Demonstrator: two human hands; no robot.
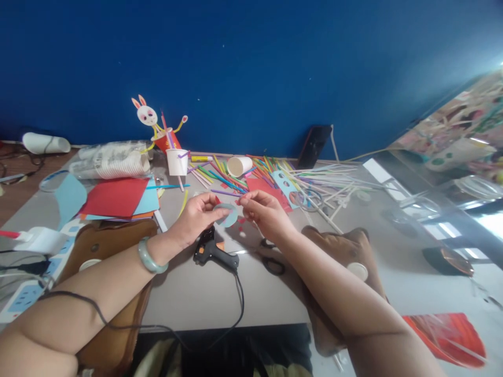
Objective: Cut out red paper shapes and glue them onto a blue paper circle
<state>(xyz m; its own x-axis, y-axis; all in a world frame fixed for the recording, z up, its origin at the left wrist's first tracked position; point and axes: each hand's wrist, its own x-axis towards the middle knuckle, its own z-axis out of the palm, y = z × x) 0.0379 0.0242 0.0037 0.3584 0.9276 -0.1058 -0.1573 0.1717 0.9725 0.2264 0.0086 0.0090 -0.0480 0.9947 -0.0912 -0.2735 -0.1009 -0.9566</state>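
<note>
My left hand (196, 217) is closed on a small light-blue paper piece (228, 215) above the middle of the table. Close by on the right, my right hand (267, 212) has its thumb and forefinger pinched together beside the paper; what they hold is too small to make out. Small red bits show near the fingertips of both hands. Below my left hand a black glue gun (216, 254) lies on the table, its cord running toward me. Scissors (273, 264) with dark handles lie partly under my right forearm.
Behind my hands are colored pipe cleaners (220, 175), a white cup (177, 163) and a rabbit figure (147, 116). Red paper (113, 197) and stacked cups (123, 163) are at left, near a power strip (27, 298). A black phone (314, 146) leans against the blue wall.
</note>
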